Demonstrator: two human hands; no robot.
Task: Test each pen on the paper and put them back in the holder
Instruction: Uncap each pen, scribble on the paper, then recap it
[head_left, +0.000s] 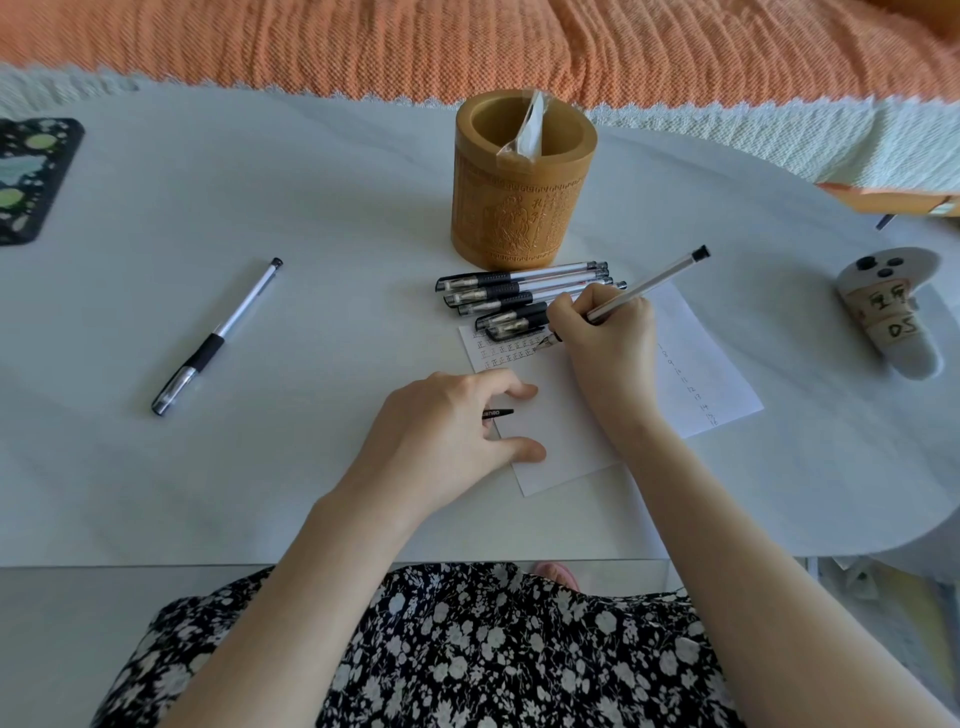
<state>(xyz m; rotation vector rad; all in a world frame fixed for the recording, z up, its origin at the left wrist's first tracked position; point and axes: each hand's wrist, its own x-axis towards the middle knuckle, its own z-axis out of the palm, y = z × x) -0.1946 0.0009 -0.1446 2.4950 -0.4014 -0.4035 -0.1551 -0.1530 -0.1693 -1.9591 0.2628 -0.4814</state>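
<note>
We grip the pen in our right hand, its tip on the paper. Our left hand rests on the paper's edge, holding a pen cap. Capped pens lie just beyond the right hand, with the holder behind them. 1 loose pen lies well left on the bench.

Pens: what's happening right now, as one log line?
right hand: writing with pen on paper | left hand: holds cap, rests on paper | holder: no pens visible

Plastic wrapper partly blocks holder mouth; capped pens piled just in front of it; table left of holder bare up to lone pen.
</note>
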